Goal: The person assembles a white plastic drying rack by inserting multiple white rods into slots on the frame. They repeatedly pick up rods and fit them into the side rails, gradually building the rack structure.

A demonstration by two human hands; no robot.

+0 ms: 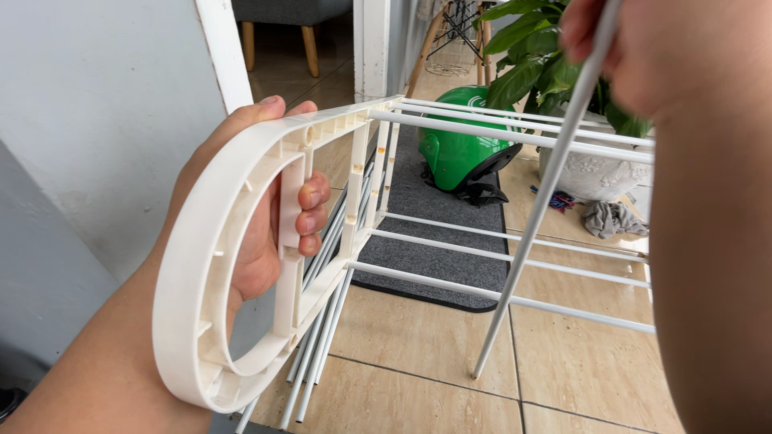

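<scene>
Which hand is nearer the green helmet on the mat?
Right. The right hand holds a loose white rod just above the green helmet; the left hand grips the rack's end frame, farther off.

Floor (579,362): beige tiles with dark grout lines, evenly lit by daylight. A dark grey mat (438,257) lies on it, and a green helmet (462,149) rests at the mat's far end. Left side: pale grey wall (96,120), edged by a white door frame (225,56). Beyond the opening, wooden chair legs (310,48) stand on tile. Right: a leafy plant (531,64) in a white ornamented pot (599,173), with a crumpled grey cloth (613,219) just beside it.
</scene>
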